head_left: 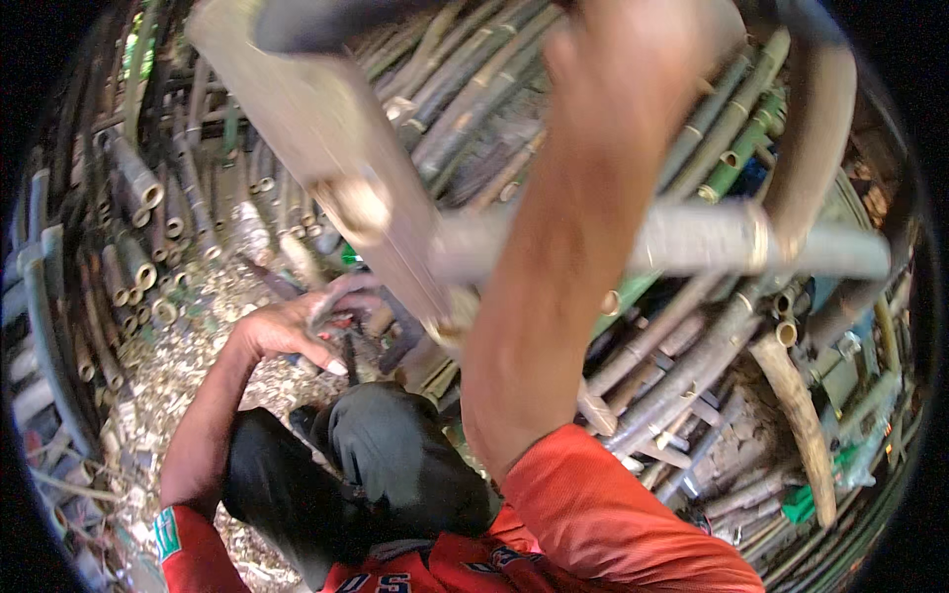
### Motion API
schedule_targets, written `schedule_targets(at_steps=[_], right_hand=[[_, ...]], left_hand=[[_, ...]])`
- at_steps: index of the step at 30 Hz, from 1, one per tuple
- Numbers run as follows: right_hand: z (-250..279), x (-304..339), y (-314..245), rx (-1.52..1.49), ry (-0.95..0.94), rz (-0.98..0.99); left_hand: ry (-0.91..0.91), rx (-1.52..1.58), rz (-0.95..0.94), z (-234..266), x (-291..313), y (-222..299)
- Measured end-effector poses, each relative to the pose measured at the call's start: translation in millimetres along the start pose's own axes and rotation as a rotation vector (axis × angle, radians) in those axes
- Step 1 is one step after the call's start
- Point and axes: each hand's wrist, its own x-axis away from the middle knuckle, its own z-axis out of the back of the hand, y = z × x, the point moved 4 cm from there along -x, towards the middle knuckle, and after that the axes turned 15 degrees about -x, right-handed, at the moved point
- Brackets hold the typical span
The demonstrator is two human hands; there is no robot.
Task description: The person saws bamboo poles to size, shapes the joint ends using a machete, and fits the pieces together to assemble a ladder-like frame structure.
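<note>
Evidently the work is sitting somewhere in its middle, judging by how things are lying. The right hand (633, 59) is rising toward twelve o'clock, very close to the camera and blurred; it seems to be closing around a flat, pale blade-like tool (336, 168) that is slanting down toward the centre, but I cannot tell how its fingers are set. The left hand (297, 331) is reaching out at about nine o'clock from the centre, fingers loosely curled and touching the near end of a pale bamboo pole (682, 242) that is running across toward three o'clock. The pole is looking whole along its visible length, so any cutting or splitting of it is seeming not yet done. Wood chips (168, 376) are littering the ground at eight o'clock, suggesting some trimming is already finished. Stacked bamboo stems (129, 188) are ringing the scene, and the person's dark-trousered knee (395, 455) is bending at six o'clock.
</note>
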Motion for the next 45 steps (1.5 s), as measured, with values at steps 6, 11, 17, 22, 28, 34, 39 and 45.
schedule_targets(at_steps=[6,11,17,22,28,34,39,45], right_hand=[[-171,55,51,-0.292,-0.007,-0.088],[-278,112,65,-0.472,0.078,-0.186],[-329,215,86,-0.689,0.012,-0.451],[-297,269,67,-1.094,0.034,-0.823],[-254,321,61,-1.141,-0.164,-1.227],[-224,392,63,-1.364,-0.344,-1.623],[-204,429,76,-1.307,-0.359,-1.791],[-192,486,90,-1.367,-0.406,-1.999]], left_hand=[[0.981,0.329,-0.030,55,101,6],[1.493,0.177,-0.132,53,198,20],[1.724,0.135,0.065,-21,322,-64],[1.964,0.198,0.212,-96,343,-58],[2.138,-0.008,0.325,-155,406,-80],[2.272,-0.121,0.531,-208,451,-95],[2.228,-0.144,0.690,-217,471,-105],[2.159,-0.165,0.807,-220,485,-113]])
